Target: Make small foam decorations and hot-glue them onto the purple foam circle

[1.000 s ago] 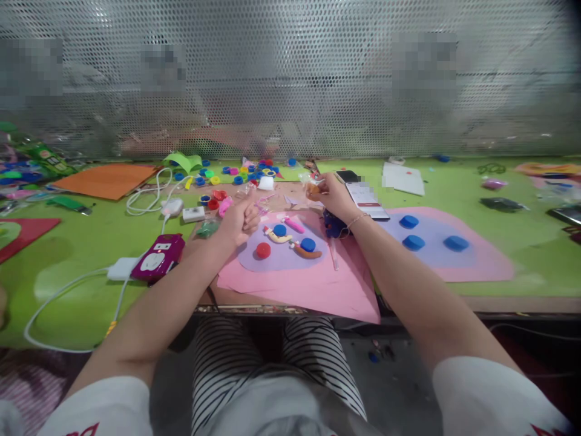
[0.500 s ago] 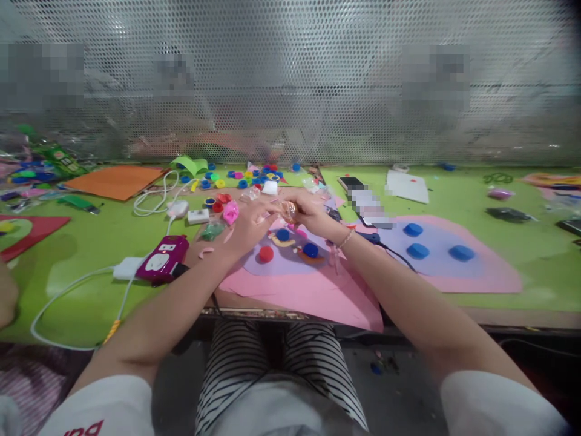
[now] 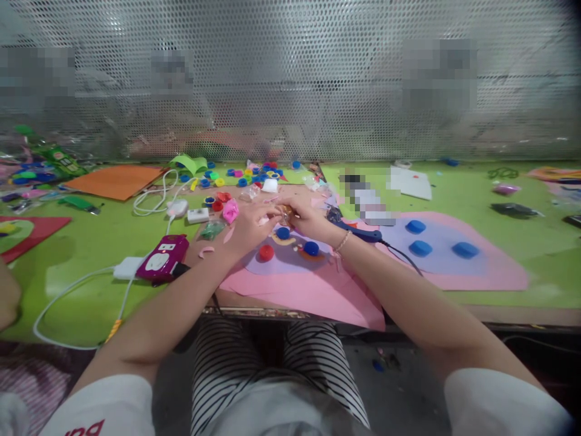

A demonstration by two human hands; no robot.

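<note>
Mid-frame, our right hand (image 3: 312,220) pinches the packet (image 3: 285,215); we can't tell our left hand's (image 3: 252,226) grip. Best steady it lightly.

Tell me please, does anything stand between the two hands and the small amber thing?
Nothing visible does: the right hand holds the small amber thing, and the left hand has its fingertips close beside it. Whether clear wrapping covers it is too blurred to tell.

A craft workspace — its long green-topped table (image 3: 476,254) strewn with pink and lilac paper cutouts (image 3: 299,290), small colourful plastic caps (image 3: 242,181) and a flat orange sheet (image 3: 118,181) — runs along a perforated silvery metal screen (image 3: 272,79).
</note>
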